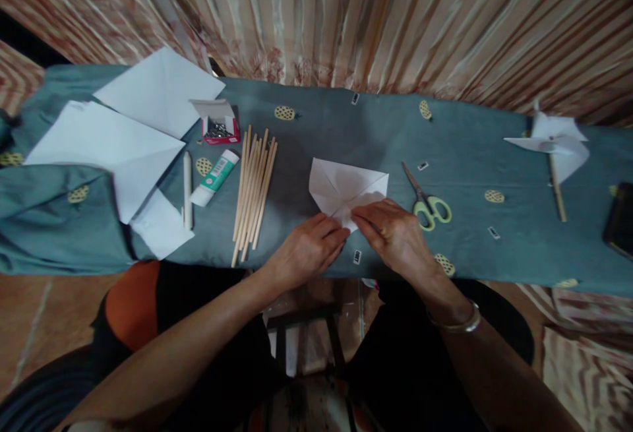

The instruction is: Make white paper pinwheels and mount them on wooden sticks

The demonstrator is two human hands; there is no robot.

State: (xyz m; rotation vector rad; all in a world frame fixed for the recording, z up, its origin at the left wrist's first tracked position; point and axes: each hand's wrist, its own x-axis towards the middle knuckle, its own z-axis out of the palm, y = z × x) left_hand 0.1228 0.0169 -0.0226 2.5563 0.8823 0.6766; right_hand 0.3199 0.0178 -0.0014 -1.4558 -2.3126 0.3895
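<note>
A white sheet of paper point(341, 181) with crease lines lies on the cloth in front of me. My left hand point(312, 247) pinches its near edge, the fingertips pressed together there. Close beside it, my right hand point(393, 227) also has its fingers closed on the paper near the same corner. What the fingertips do to that corner is partly hidden. Just right of my right hand lie scissors point(426, 204) with green handles. To the left of my left hand is a bundle of thin wooden sticks point(254, 188).
Left of the sticks are a glue stick point(216, 178), a white pencil-like stick point(187, 188), a red box of small metal pins point(219, 125) and white paper sheets point(106, 148). Far right are a finished paper pinwheel point(556, 142) and a dark phone-like object point(619, 221). A curtain point(336, 16) hangs behind.
</note>
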